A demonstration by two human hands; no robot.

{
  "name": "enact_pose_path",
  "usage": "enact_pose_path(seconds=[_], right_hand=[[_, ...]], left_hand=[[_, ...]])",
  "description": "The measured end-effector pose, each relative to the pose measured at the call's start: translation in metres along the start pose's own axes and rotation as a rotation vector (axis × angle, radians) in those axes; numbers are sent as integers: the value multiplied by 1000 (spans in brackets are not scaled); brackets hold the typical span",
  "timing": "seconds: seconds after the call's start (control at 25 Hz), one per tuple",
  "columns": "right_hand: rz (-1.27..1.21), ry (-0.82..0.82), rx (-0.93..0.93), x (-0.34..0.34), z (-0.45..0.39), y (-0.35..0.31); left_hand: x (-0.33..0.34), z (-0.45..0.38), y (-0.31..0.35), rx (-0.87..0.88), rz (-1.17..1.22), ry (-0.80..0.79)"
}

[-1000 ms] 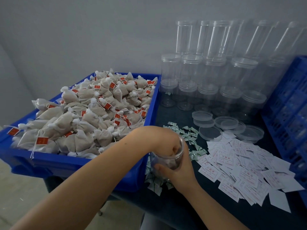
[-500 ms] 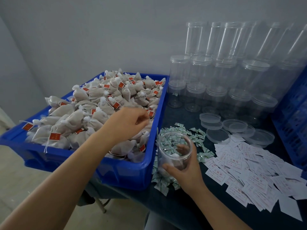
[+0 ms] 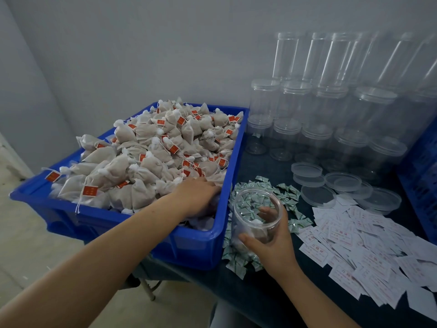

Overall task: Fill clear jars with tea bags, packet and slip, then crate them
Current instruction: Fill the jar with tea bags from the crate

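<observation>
On the dark table [image 3: 272, 301], an open clear jar [image 3: 256, 217] is held upright by the right hand [image 3: 272, 242], with fingers and thumb wrapped round it. A few tea bags are seen inside. Just beside it, the left hand [image 3: 198, 195] is laid in the blue bin [image 3: 196, 247] on the tea bags [image 3: 142, 166]; whether a bag is pinched cannot be told. Green packets [image 3: 293, 200] and white slips [image 3: 369, 245] are spread nearby.

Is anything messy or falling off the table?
Yes, a bit. The blue tray of tea bags sticks out past the table's near edge. Small green packets are scattered loose around the jar the right hand holds, some under the tray's corner. The paper slips lie in an untidy heap.
</observation>
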State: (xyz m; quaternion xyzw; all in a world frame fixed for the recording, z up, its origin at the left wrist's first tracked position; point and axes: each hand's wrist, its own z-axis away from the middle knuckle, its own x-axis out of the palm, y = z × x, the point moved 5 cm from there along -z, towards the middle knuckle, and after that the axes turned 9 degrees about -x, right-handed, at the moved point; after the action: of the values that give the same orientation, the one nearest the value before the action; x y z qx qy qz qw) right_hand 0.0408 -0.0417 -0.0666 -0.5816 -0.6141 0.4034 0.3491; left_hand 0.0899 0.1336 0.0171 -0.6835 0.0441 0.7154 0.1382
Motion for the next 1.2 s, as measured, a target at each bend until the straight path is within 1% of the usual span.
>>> enact_pose_path(seconds=[0.08, 0.2, 0.4, 0.52, 0.64, 0.72, 0.88, 0.96, 1.04, 1.12, 1.2], right_hand=[[6, 3, -7, 0, 0, 0], [6, 5, -7, 0, 1, 0], [17, 2, 1, -1, 2, -1], [23, 3, -1, -1, 2, -1], [12, -11, 3, -1, 2, -1], [6, -17, 10, -1, 2, -1], [-19, -26, 22, -1, 2, -1], [-24, -26, 33, -1, 3, 1], [-31, -20, 34, -1, 3, 2], [-41, -11, 36, -1, 3, 3], [-56, -7, 35, -1, 2, 4]], left_hand=[[1, -1, -1, 5, 0, 23], [-2, 0, -3, -13, 74, 72], [-8, 1, -7, 9, 112, 202], [-14, 3, -13, -51, 285, 260], [-23, 11, -18, -124, 456, 372], [-29, 17, -20, -157, 545, 418], [-54, 27, -28, -217, 742, 504], [-75, 32, -23, -170, 848, 571], [-94, 36, -4, -51, 896, 577], [-103, 36, 21, 69, 875, 523], [-99, 33, 44, 128, 820, 424]])
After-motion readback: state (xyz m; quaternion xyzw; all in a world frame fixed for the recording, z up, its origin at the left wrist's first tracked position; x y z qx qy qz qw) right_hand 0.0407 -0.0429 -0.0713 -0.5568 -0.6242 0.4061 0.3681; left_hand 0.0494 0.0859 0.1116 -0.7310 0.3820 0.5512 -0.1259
